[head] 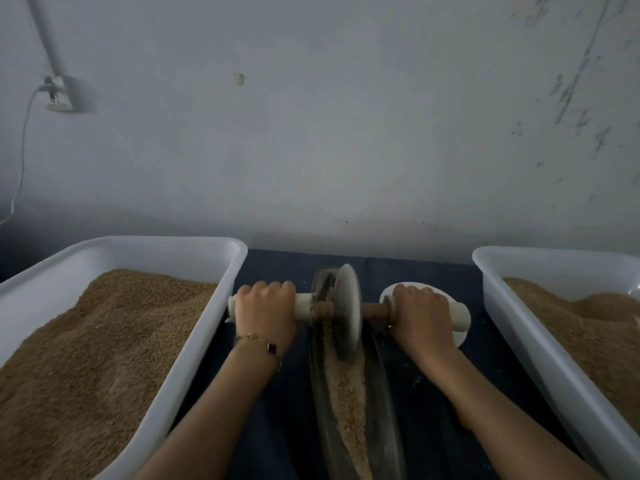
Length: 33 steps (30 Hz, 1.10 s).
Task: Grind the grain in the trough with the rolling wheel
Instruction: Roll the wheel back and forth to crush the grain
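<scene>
The trough (349,403) runs lengthwise from the bottom centre of the frame up toward the wall, grain (346,386) along its bed. The rolling wheel (348,311) stands upright in its upper end, its axle crossing the trough at right angles. The left hand (265,311) and right hand (420,315) each have a closed grip on a handle, either side and level, so the next stroke likely rolls down-frame along the trough.

hands (341,315) gripping wheel (348,311) axle, grain (346,393) trough (317,382)
</scene>
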### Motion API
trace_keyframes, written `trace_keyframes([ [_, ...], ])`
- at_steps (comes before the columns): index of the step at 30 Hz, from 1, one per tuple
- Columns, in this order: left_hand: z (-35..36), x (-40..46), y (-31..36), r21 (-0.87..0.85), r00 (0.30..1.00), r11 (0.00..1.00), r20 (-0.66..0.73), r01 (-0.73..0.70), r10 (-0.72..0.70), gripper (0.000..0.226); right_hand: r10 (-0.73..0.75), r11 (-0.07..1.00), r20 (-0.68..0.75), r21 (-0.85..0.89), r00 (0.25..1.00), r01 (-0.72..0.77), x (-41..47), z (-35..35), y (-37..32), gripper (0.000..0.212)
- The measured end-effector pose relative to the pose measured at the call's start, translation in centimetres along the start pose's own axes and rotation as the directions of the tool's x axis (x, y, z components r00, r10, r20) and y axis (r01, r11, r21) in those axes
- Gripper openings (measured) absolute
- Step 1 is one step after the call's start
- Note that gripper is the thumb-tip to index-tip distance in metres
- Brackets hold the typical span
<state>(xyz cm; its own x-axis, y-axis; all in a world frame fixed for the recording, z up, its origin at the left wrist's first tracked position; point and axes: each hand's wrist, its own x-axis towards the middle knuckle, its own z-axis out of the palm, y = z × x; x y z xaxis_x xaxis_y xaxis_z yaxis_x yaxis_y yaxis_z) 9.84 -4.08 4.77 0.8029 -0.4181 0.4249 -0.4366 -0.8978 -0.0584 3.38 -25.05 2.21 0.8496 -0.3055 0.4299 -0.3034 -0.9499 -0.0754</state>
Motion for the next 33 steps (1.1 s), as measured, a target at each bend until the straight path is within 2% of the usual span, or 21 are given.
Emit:
trace_keyframes([
  [2,-0.8,-1.8,0.2,0.004,1.0,1.0,0.023,0.012,-0.012,0.016,-0.009,0.999,0.019,0.048,1.0,0.008,-2.4,-0.6,0.4,0.015],
  [4,-2.0,-4.6,0.3,-0.005,0.999,0.999,-0.017,-0.051,0.051,0.027,-0.028,0.997,0.082,0.069,0.996,0.022,-5.4,-1.5,1.2,0.02],
  [7,-3.8,-8.0,0.3,-0.047,0.963,0.978,-0.189,-0.203,0.191,0.033,0.02,0.998,0.179,0.055,0.984,-0.031,-8.7,-3.2,2.0,0.025],
  [11,-4.3,-9.3,0.1,-0.049,0.958,0.972,-0.189,-0.231,0.218,0.037,0.016,1.0,0.262,-0.009,0.965,-0.014,-10.0,-4.4,2.3,0.028],
  [13,-3.4,-8.6,-0.2,-0.074,0.964,0.971,-0.157,-0.228,0.214,0.043,-0.064,0.997,0.189,-0.02,0.98,0.069,-9.5,-4.4,2.0,0.038],
  [15,-2.0,-7.3,-0.6,-0.126,0.975,0.969,-0.093,-0.211,0.2,0.045,-0.139,0.99,0.016,0.008,0.99,0.139,-8.2,-3.7,1.6,0.048],
  [16,-1.3,-6.5,-0.8,-0.144,0.983,0.972,-0.05,-0.183,0.178,0.043,-0.156,0.988,-0.035,0.007,0.987,0.156,-7.0,-3.2,1.3,0.046],
  [19,0.5,-3.2,-1.4,-0.098,0.999,0.995,0.027,-0.026,0.029,0.019,-0.126,0.991,-0.067,-0.046,0.99,0.123,-2.4,-1.6,0.6,0.026],
  [21,1.2,-1.3,-1.6,-0.083,0.997,0.996,0.071,0.025,-0.019,0.015,-0.1,0.993,-0.063,-0.062,0.993,0.096,0.0,-0.6,0.5,0.016],
  [24,1.3,0.5,-1.5,-0.07,0.993,0.996,0.109,0.053,-0.045,0.01,-0.072,0.995,-0.049,-0.069,0.996,0.068,1.5,-0.2,0.3,0.014],
  [28,0.6,-1.7,-0.9,-0.034,0.998,0.998,0.039,0.059,-0.058,0.015,-0.038,0.997,-0.06,-0.076,0.997,0.033,-1.7,-1.7,-0.3,0.009],
  [30,-0.1,-4.5,-0.7,-0.067,0.998,0.995,0.016,0.07,-0.069,0.023,-0.068,0.996,-0.086,-0.056,0.994,0.063,-4.7,-3.0,-0.5,0.019],
  [33,-1.8,-8.9,-0.7,-0.196,1.0,0.981,-0.031,-0.012,0.006,0.041,-0.127,0.992,-0.188,-0.009,0.974,0.127,-8.8,-5.0,0.0,0.038],
])
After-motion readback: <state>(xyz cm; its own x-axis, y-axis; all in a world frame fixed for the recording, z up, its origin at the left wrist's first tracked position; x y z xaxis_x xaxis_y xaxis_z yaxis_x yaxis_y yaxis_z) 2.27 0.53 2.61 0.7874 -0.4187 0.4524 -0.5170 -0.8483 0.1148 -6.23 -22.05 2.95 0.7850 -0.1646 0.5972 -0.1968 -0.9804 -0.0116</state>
